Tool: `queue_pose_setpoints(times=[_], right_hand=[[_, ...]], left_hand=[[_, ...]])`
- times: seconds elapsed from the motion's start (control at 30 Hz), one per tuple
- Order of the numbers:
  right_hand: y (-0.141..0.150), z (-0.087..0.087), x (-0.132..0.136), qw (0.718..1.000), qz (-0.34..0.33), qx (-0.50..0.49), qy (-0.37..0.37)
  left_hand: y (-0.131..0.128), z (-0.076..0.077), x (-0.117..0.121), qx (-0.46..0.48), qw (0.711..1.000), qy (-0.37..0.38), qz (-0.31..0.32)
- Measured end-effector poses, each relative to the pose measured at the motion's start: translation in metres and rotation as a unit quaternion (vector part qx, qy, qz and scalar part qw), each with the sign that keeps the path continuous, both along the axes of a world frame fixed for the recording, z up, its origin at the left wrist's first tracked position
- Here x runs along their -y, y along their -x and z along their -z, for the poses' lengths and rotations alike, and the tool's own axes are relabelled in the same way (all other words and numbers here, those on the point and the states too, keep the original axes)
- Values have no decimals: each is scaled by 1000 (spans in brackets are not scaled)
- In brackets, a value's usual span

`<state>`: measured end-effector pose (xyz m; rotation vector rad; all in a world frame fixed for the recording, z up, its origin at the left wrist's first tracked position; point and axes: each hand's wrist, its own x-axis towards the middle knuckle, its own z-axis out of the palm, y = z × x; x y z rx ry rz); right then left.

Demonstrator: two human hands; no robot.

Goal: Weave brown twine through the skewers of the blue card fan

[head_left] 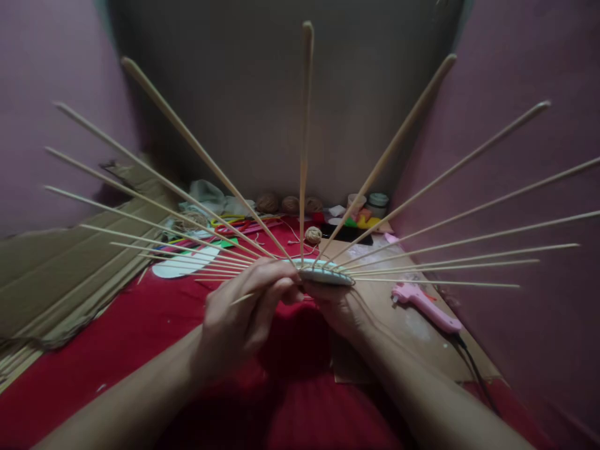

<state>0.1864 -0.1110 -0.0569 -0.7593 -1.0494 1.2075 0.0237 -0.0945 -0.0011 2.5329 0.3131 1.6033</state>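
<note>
A round, pale disc (328,275) is held up in front of me, seen nearly edge-on. Long thin wooden sticks (306,125) fan out from it on all sides. Underneath, my right hand (340,306) grips the disc, its fingers mostly hidden. My left hand (255,300) is closed at the disc's left edge, with thumb and fingertips pinched together; whether they hold the rim, a stick or a strand cannot be made out. A thin strand of twine (363,303) runs from the disc's right side over my right wrist.
A pink glue gun (426,306) with a black cord lies on a brown board (370,350) at right. Behind are a small twine ball (313,235), larger brown balls (267,203), jars (377,203) and a white oval piece (185,262). Cardboard (60,269) lines the left.
</note>
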Motion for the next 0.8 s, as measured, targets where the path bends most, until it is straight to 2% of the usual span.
queue_pose_setpoints(times=[0.17, 0.33, 0.43, 0.57, 0.67, 0.8], right_hand=[[-1, 2, 0, 1000, 8, 26, 7], [-3, -1, 0, 997, 19, 68, 7], [-1, -6, 2, 997, 31, 70, -17], [2, -10, 5, 994, 41, 85, -52], [1, -7, 6, 995, 44, 82, -45], [-3, 0, 5, 994, 53, 93, -28]], left_hand=[[1, 1, 0, -4, 1000, -14, -2], [1, -3, 3, -14, 1000, 7, -7], [2, -5, 6, -15, 1000, 19, -18], [1, -8, 10, -21, 998, -17, -53], [0, -9, 12, -50, 996, -21, -69], [0, -11, 13, -66, 996, -11, -53]])
